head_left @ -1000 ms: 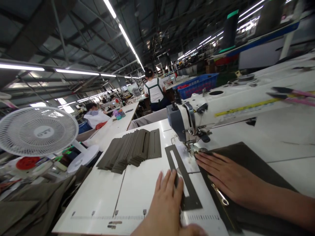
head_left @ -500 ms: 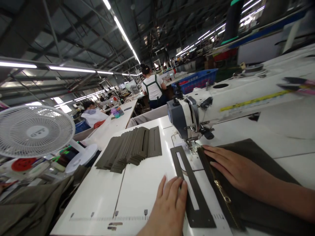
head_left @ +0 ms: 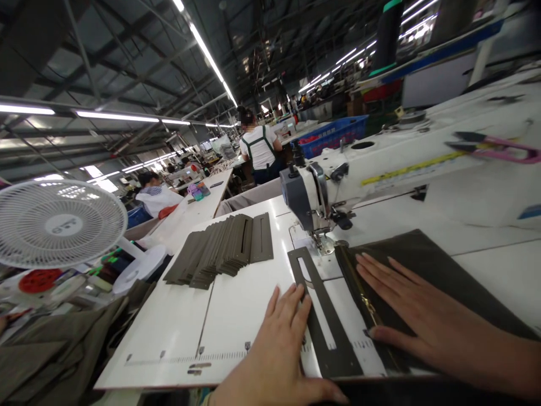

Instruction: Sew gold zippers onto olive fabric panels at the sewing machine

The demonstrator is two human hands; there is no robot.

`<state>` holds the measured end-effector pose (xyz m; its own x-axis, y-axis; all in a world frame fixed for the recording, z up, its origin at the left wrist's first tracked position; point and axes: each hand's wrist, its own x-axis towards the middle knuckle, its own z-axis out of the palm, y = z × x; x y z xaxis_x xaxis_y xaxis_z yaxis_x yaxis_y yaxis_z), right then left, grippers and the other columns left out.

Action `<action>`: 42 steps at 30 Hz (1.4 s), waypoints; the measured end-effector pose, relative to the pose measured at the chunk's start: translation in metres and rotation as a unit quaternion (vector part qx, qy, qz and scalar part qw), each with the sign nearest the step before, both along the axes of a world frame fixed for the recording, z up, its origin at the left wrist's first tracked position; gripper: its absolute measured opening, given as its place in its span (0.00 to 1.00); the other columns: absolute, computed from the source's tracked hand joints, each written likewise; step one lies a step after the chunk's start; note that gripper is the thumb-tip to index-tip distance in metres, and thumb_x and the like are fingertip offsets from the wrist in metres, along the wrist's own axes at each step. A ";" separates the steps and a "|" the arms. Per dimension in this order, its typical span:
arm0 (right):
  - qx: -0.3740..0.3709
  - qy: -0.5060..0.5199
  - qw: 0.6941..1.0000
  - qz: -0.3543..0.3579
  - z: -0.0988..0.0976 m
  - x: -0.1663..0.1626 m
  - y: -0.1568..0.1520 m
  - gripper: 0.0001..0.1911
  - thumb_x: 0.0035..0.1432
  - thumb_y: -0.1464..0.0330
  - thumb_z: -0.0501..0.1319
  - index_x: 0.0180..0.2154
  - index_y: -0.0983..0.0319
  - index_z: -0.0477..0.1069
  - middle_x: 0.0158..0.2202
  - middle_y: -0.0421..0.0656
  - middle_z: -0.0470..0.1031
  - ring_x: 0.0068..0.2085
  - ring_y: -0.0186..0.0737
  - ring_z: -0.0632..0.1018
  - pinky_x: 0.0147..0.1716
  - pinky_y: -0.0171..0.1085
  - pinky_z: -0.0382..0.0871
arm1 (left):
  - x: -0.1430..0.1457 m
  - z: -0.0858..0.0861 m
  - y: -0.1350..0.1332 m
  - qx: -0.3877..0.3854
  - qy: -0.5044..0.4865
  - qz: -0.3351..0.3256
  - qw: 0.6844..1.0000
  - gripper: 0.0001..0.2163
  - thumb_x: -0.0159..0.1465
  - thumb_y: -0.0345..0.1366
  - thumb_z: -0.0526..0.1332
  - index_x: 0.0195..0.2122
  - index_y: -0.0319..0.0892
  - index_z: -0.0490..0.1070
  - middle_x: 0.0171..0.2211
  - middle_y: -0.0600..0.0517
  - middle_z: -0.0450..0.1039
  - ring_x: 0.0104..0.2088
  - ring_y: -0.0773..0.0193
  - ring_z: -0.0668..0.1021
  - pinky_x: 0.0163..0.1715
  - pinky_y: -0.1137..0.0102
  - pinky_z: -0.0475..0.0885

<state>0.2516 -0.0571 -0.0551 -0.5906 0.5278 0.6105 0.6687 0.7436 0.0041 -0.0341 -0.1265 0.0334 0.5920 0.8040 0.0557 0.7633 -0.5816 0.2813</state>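
Note:
My left hand [head_left: 281, 338] lies on the white table with its fingers stretched forward and its thumb out. Its fingertips meet the left edge of a slotted olive-grey strip [head_left: 310, 285], a flat piece with a long rectangular opening. Flat on a dark olive fabric panel [head_left: 406, 248] rests my right hand [head_left: 418, 316], fingers extended and thumb apart. Along that panel's left edge runs a zipper [head_left: 367, 304] with gold-coloured metal. Beyond both hands stands the sewing machine head [head_left: 306, 194]; its needle area is just past the panel's far left corner.
A fanned stack of slotted strips [head_left: 224, 245] lies left on the table. Pink-handled snips [head_left: 494, 148] rest on the machine arm beside a yellow measuring tape [head_left: 406, 167]. A white fan [head_left: 63, 223] and olive cloth [head_left: 51, 344] are at left. A co-worker [head_left: 258, 146] stands ahead.
My right hand has slid back from the needle area and spread its thumb over the panel. The left thumb now shows, and the camera view has shifted slightly.

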 end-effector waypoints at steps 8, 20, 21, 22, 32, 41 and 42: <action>-0.056 -0.011 0.998 -0.006 0.018 0.004 0.000 0.36 0.69 0.56 0.49 0.70 0.63 0.39 0.68 0.52 0.54 0.67 0.50 0.59 0.61 0.55 0.61 | -0.006 -0.015 -0.012 0.026 0.015 -0.033 0.999 0.59 0.50 0.53 0.74 0.70 0.42 0.33 0.70 0.30 0.37 0.69 0.34 0.45 0.61 0.34 0.53; -0.033 0.016 0.999 0.001 0.015 -0.004 0.022 0.23 0.68 0.63 0.49 0.60 0.62 0.68 0.60 0.49 0.70 0.58 0.47 0.72 0.54 0.50 0.69 | 0.005 -0.005 0.013 0.033 -0.058 0.029 0.997 0.21 0.58 0.33 0.63 0.54 0.41 0.67 0.64 0.38 0.58 0.66 0.42 0.60 0.63 0.42 0.58; -0.025 0.012 1.000 -0.002 0.016 -0.006 0.023 0.23 0.68 0.63 0.49 0.59 0.62 0.68 0.60 0.50 0.69 0.58 0.47 0.72 0.53 0.50 0.70 | 0.006 -0.008 0.019 0.046 -0.062 0.035 0.996 0.20 0.58 0.29 0.60 0.53 0.41 0.67 0.62 0.40 0.62 0.64 0.45 0.63 0.63 0.44 0.60; -0.018 0.008 1.000 -0.005 0.016 -0.006 0.024 0.22 0.68 0.62 0.50 0.58 0.62 0.69 0.60 0.49 0.69 0.58 0.48 0.72 0.53 0.50 0.70 | 0.006 -0.011 0.025 0.063 -0.069 0.043 0.995 0.19 0.58 0.25 0.57 0.52 0.41 0.68 0.59 0.41 0.67 0.61 0.48 0.67 0.61 0.46 0.64; -0.038 0.022 0.999 0.030 0.001 -0.008 0.027 0.27 0.68 0.64 0.50 0.66 0.60 0.56 0.64 0.48 0.64 0.63 0.47 0.67 0.60 0.53 0.63 | 0.022 -0.006 0.057 0.268 -0.187 0.020 0.945 0.14 0.70 0.27 0.50 0.51 0.42 0.71 0.49 0.45 0.77 0.49 0.60 0.80 0.49 0.65 0.79; 0.020 -0.001 0.999 0.043 0.011 -0.016 0.018 0.36 0.64 0.72 0.47 0.70 0.64 0.38 0.62 0.53 0.66 0.61 0.46 0.69 0.58 0.51 0.65 | 0.067 -0.035 0.085 0.246 -0.001 -0.009 0.969 0.10 0.67 0.23 0.54 0.45 0.34 0.72 0.49 0.41 0.77 0.48 0.56 0.80 0.51 0.64 0.77; 0.021 -0.001 0.999 0.042 0.012 -0.016 0.019 0.36 0.64 0.73 0.48 0.70 0.65 0.38 0.62 0.53 0.66 0.61 0.46 0.70 0.58 0.51 0.65 | 0.066 -0.036 0.085 0.260 -0.009 -0.014 0.966 0.09 0.67 0.23 0.54 0.44 0.33 0.73 0.48 0.41 0.78 0.48 0.56 0.80 0.51 0.64 0.77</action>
<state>0.2361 -0.0385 -0.0435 -0.6327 0.4506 0.6298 0.6038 0.7963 0.0368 0.0316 -0.0416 -0.0030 0.6078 0.6490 0.4577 0.7434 -0.6676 -0.0406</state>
